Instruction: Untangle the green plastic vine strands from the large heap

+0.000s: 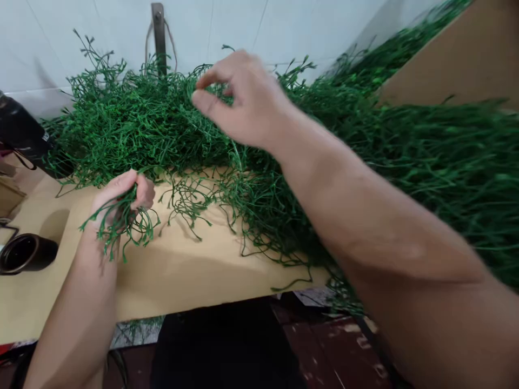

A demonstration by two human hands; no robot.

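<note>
A big tangled heap of thin green plastic sprigs covers the back of a pale wooden table and runs off to the right. My left hand is closed around a small bunch of green sprigs, whose tips hang down over the tabletop. My right hand reaches over the heap, thumb and forefinger pinched at the top strands; whether it grips a strand I cannot tell.
A dark cup stands at the table's left edge. A black object lies at far left. A brown cardboard panel leans at upper right. White wall with a metal bracket stands behind. Dark floor lies below the table edge.
</note>
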